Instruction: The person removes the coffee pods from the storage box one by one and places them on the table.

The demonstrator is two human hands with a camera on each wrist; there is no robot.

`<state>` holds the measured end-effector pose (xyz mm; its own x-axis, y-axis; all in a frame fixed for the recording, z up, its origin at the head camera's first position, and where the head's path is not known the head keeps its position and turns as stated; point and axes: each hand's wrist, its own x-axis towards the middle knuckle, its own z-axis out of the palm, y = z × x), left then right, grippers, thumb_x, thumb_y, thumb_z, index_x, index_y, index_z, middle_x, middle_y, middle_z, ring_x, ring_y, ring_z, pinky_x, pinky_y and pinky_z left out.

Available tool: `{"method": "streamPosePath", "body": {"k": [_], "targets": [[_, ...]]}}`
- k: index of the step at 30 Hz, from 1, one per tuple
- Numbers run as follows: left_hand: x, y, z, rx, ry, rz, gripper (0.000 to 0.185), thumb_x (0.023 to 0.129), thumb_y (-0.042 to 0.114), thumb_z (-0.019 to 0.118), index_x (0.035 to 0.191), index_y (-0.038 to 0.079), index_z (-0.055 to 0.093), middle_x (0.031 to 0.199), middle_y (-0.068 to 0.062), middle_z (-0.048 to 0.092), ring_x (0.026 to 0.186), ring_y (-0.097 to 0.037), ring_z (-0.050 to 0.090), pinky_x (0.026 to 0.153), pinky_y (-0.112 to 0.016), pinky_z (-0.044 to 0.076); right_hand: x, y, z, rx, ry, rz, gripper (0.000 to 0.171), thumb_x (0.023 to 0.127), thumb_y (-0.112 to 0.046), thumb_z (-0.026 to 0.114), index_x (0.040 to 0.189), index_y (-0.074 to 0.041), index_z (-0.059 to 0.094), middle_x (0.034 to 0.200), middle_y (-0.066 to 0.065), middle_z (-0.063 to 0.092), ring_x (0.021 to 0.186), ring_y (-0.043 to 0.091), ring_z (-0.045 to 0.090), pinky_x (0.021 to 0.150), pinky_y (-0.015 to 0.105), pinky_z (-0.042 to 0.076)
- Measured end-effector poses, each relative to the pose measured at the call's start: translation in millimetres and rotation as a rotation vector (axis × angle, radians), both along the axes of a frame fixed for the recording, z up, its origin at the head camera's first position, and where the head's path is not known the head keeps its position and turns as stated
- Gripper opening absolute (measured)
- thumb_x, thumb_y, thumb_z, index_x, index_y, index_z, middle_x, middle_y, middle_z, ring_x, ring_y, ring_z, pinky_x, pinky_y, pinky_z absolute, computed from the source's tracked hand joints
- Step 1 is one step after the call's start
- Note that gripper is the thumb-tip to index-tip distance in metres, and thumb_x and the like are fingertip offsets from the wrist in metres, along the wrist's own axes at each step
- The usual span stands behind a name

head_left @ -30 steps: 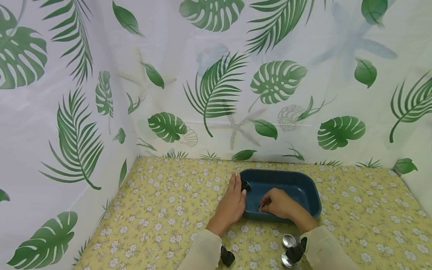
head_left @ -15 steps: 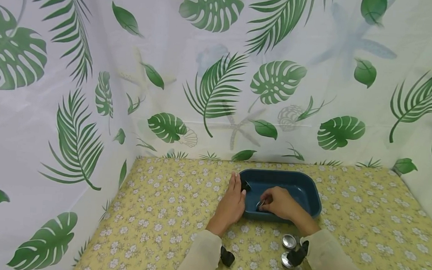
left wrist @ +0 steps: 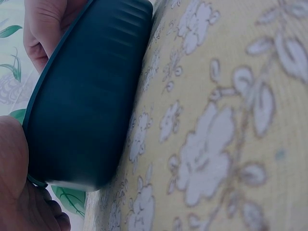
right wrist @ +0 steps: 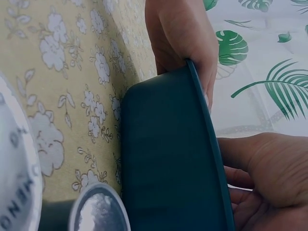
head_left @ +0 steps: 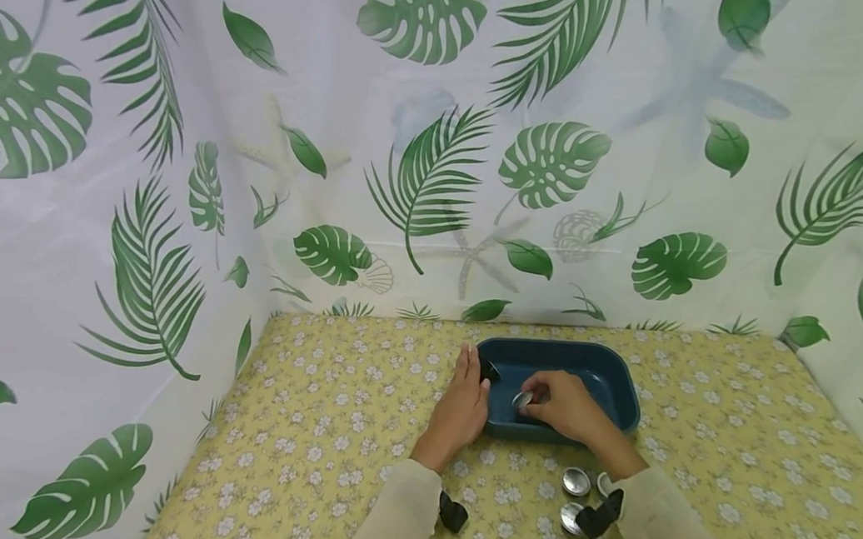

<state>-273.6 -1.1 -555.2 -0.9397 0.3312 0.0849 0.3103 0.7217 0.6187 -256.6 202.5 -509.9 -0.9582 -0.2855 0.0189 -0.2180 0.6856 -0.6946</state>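
A dark blue tray sits on the flowered yellow cloth, also filling the left wrist view as the tray and the right wrist view as the tray. My left hand lies along the tray's left wall with its thumb over the rim; the right wrist view shows the left hand pinching that rim. My right hand is inside the tray and pinches a small round silver lid. The right hand is curled just above the rim.
Three round silver lids lie on the cloth just in front of the tray, beside my right wrist; one lid shows close up. Leaf-print curtains wall in the back and both sides. Bare flowered cloth spreads left and right.
My right hand has shifted slightly left and up inside the tray, and the silver lid now shows between its fingertips. The left hand and tray have stayed put.
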Motion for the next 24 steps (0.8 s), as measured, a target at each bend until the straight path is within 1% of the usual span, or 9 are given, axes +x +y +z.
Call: {"method": "streamPosePath", "body": {"k": [5, 9, 12, 16, 20, 24], "targets": [[-0.4, 0.0, -0.1, -0.009, -0.007, 0.0, 0.062, 0.114, 0.03, 0.03, 0.164, 0.012, -0.001, 0.17, -0.002, -0.012, 0.154, -0.023, 0.016, 0.113, -0.046, 0.038, 4.7, 1.0, 3.8, -0.03, 0.025, 0.004, 0.026, 0.087, -0.008, 0.08, 0.108, 0.002, 0.071, 0.091, 0.005, 0.069, 0.079, 0.017, 0.066, 0.067, 0.035, 0.054], [0.6, 0.3, 1.8, 0.0, -0.012, -0.002, 0.062, 0.114, 0.03, 0.029, 0.164, 0.013, -0.002, 0.17, -0.002, -0.012, 0.155, -0.023, 0.015, 0.114, -0.046, 0.037, 8.9, 1.8, 5.9, -0.075, 0.045, -0.014, 0.028, 0.087, -0.009, 0.08, 0.111, 0.003, 0.07, 0.094, 0.007, 0.071, 0.079, 0.018, 0.068, 0.067, 0.035, 0.055], [1.1, 1.4, 2.8, 0.003, -0.012, -0.004, 0.062, 0.114, 0.03, 0.03, 0.164, 0.012, 0.0, 0.17, -0.004, -0.009, 0.154, -0.024, 0.016, 0.113, -0.047, 0.037, 11.9, 3.5, 5.0, -0.093, 0.071, -0.041, 0.027, 0.088, -0.01, 0.08, 0.111, 0.0, 0.071, 0.096, 0.007, 0.072, 0.078, 0.016, 0.068, 0.066, 0.034, 0.055], [2.3, 2.7, 0.4, -0.009, -0.01, -0.003, 0.061, 0.114, 0.029, 0.03, 0.164, 0.01, 0.001, 0.171, -0.007, -0.007, 0.154, -0.025, 0.019, 0.112, -0.047, 0.039, 16.4, 5.8, 0.7, -0.099, 0.097, -0.063, 0.027, 0.089, -0.012, 0.08, 0.112, -0.002, 0.071, 0.098, 0.007, 0.072, 0.079, 0.016, 0.068, 0.065, 0.031, 0.055], [2.9, 2.4, 0.7, -0.001, -0.013, 0.001, 0.062, 0.114, 0.031, 0.03, 0.164, 0.013, 0.0, 0.17, -0.004, -0.009, 0.154, -0.025, 0.018, 0.113, -0.047, 0.038, 19.1, 7.0, 0.0, -0.118, 0.123, -0.07, 0.027, 0.089, -0.01, 0.08, 0.113, -0.002, 0.071, 0.1, 0.008, 0.072, 0.079, 0.016, 0.068, 0.063, 0.029, 0.055], [1.9, 1.0, 2.8, 0.013, -0.01, 0.002, 0.061, 0.114, 0.031, 0.029, 0.164, 0.012, 0.0, 0.17, -0.003, -0.011, 0.154, -0.026, 0.018, 0.112, -0.047, 0.038, 20.7, 7.9, 2.7, -0.116, 0.155, -0.078, 0.027, 0.088, -0.01, 0.08, 0.113, -0.003, 0.071, 0.102, 0.009, 0.073, 0.08, 0.016, 0.069, 0.064, 0.028, 0.055]]}}
